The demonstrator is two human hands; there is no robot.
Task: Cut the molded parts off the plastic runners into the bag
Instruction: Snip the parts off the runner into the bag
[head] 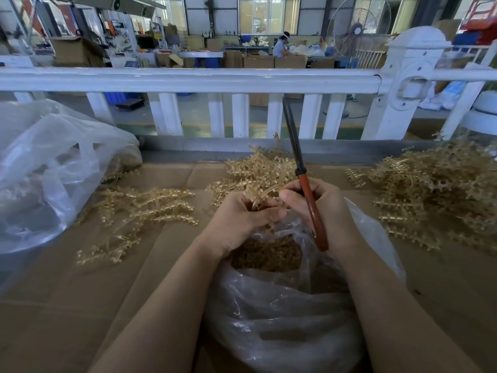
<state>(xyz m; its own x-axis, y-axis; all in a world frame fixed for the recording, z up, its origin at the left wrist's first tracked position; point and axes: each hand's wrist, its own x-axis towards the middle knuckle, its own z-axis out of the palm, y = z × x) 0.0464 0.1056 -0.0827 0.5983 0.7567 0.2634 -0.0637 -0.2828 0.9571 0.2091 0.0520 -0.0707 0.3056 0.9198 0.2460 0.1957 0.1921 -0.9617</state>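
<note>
Left hand (243,216): my grip is curled round a curved amber plastic runner (265,193), held just above the mouth of the bag.
Right hand (320,208): my grip is wrapped round the red handle of the scissors (306,189); thumb tip presses toward the runner, almost touching my left fingers.
Scissors: blades closed together, dark, pointing up and away from the bag, tilted slightly left; handle end lies along my right wrist.
Bag (282,313): clear plastic, open at the top, sitting on the surface directly under both hands; a heap of small brown cut parts (266,255) shows inside it.
Runner in hand: whether parts remain on it I cannot tell; my fingers hide most of it.
Surface (80,305): flattened brown cardboard, bag near its front middle.
Left of the bag: loose amber runners (145,204) with molded parts on their branches, spread flat.
Beyond the bag: a smaller pile of runners (255,168), right behind my hands.
Right of the bag: a large tangled heap of runners (441,189), well apart from the bag.
Far left of the bag: a second, crumpled clear plastic sack (51,168), contents unclear.
Behind the bag: white railing (188,79) across the far edge of the surface, workshop floor past it.
</note>
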